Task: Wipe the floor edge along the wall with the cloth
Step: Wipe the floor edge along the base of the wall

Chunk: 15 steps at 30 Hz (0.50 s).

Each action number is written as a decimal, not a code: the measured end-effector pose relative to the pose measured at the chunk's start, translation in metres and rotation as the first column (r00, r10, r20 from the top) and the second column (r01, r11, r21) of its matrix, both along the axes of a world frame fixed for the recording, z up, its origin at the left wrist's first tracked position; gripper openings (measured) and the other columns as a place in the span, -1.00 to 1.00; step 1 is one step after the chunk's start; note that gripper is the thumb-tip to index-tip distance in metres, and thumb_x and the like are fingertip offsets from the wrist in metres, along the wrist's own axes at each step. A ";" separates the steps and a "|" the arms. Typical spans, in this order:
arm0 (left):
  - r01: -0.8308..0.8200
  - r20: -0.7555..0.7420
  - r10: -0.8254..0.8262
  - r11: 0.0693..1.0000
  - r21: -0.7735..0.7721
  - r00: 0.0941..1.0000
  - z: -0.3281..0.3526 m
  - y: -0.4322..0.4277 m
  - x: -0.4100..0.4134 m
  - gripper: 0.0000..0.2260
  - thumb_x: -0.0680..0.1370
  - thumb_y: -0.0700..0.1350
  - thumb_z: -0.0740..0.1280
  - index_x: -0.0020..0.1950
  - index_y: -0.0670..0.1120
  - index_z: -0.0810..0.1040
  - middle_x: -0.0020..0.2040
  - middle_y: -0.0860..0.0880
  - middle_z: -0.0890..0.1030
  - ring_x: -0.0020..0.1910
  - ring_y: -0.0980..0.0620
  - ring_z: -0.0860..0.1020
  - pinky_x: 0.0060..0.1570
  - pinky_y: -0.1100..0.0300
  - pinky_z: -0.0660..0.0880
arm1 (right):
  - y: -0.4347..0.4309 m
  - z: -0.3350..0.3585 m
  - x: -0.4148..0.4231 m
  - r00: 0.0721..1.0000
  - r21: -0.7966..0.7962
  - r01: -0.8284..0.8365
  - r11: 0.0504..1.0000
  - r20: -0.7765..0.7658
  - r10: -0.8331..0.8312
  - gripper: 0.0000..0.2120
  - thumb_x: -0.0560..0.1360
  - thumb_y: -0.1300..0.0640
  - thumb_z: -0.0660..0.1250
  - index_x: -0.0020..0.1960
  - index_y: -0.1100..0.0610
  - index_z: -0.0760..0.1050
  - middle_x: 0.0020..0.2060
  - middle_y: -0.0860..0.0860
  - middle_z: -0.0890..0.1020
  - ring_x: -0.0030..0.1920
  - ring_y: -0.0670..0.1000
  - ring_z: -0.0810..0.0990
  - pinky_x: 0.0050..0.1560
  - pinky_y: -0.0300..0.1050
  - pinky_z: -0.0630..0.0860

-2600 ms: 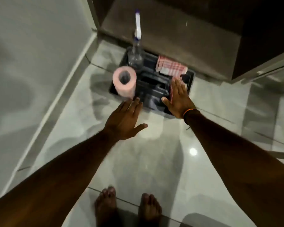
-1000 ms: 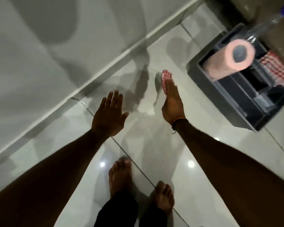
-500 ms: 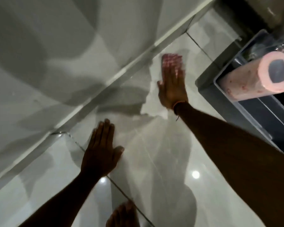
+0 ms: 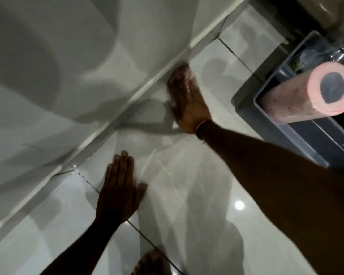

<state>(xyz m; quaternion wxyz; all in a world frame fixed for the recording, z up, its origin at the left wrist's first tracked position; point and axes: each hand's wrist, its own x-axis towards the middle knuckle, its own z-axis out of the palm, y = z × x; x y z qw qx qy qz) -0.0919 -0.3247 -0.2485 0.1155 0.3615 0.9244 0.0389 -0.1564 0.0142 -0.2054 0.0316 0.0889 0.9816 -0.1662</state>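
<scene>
My right hand (image 4: 189, 102) lies flat on the glossy tiled floor with its fingertips at the foot of the wall (image 4: 139, 92). A red-and-white checked cloth (image 4: 182, 71) is pressed under its fingers; only a blurred edge of it shows at the fingertips, against the floor edge. My left hand (image 4: 119, 191) rests palm down on the floor nearer to me, fingers together and thumb spread, with nothing under it. It sits a little out from the wall's base strip.
A grey plastic caddy (image 4: 246, 92) stands on the floor at the right, holding a pink paper roll (image 4: 306, 92) and a clear bottle (image 4: 342, 46). A dark cabinet base fills the top right corner. My bare toes (image 4: 149, 262) show at the bottom edge.
My right hand has taken the cloth from the caddy and slid it forward to the wall's foot. My left hand has come down flat onto the floor. The view has dropped closer to the floor.
</scene>
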 end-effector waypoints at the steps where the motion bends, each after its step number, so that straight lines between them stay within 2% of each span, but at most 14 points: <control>1: 0.001 0.002 -0.001 1.000 -0.003 1.000 0.001 0.000 0.000 -0.23 0.67 0.25 0.12 0.70 -0.24 0.03 0.73 -0.24 0.01 0.72 -0.24 0.00 0.65 -0.22 0.11 | -0.015 -0.001 0.008 0.997 -0.007 -0.081 0.997 -0.003 0.081 -0.39 0.76 -0.09 0.11 0.70 0.23 0.22 0.71 0.31 0.18 0.73 0.40 0.08 0.76 0.30 0.04; 5: -0.019 0.019 0.019 1.000 0.002 1.000 0.004 0.002 0.000 -0.22 0.67 0.28 0.08 0.70 -0.22 0.03 0.73 -0.23 0.02 0.72 -0.22 0.01 0.66 -0.19 0.09 | -0.023 -0.008 0.017 0.972 -0.003 -0.234 0.972 -0.027 0.234 -0.44 0.78 -0.07 0.02 0.70 0.17 0.25 0.70 0.19 0.28 0.73 0.31 0.17 0.75 0.28 0.14; 7: -0.027 0.024 0.027 1.000 -0.003 0.999 0.005 0.002 0.000 -0.22 0.66 0.28 0.11 0.70 -0.23 0.06 0.73 -0.23 0.04 0.72 -0.23 0.03 0.66 -0.18 0.10 | -0.008 -0.013 0.007 0.968 0.002 -0.248 0.969 -0.033 0.248 -0.47 0.78 -0.01 0.05 0.71 0.15 0.22 0.72 0.19 0.23 0.75 0.28 0.11 0.77 0.24 0.07; 9: -0.034 0.036 0.034 0.999 -0.002 0.999 0.007 0.004 -0.001 -0.21 0.66 0.28 0.13 0.69 -0.24 0.08 0.72 -0.23 0.06 0.71 -0.23 0.05 0.66 -0.18 0.12 | 0.012 -0.013 -0.006 0.994 -0.008 -0.101 0.995 -0.031 0.101 -0.45 0.76 0.05 0.11 0.72 0.16 0.18 0.73 0.23 0.15 0.76 0.30 0.06 0.78 0.23 0.02; 12: -0.030 0.044 0.030 1.000 -0.007 0.999 0.006 0.002 -0.002 -0.22 0.67 0.31 0.08 0.69 -0.22 0.07 0.72 -0.22 0.05 0.72 -0.21 0.03 0.66 -0.16 0.11 | 0.059 -0.012 -0.030 0.991 0.078 0.131 0.988 -0.014 -0.130 -0.40 0.73 0.13 0.10 0.72 0.29 0.09 0.73 0.34 0.07 0.75 0.39 0.00 0.78 0.32 -0.07; 15: -0.013 0.044 0.013 1.000 0.000 0.999 0.003 -0.001 -0.006 -0.22 0.68 0.31 0.07 0.70 -0.21 0.06 0.73 -0.21 0.05 0.72 -0.18 0.01 0.67 -0.14 0.08 | 0.080 -0.007 -0.041 0.976 0.102 0.194 0.976 0.078 -0.202 -0.35 0.73 0.07 0.05 0.73 0.29 -0.02 0.75 0.30 -0.03 0.76 0.34 -0.09 0.77 0.33 -0.16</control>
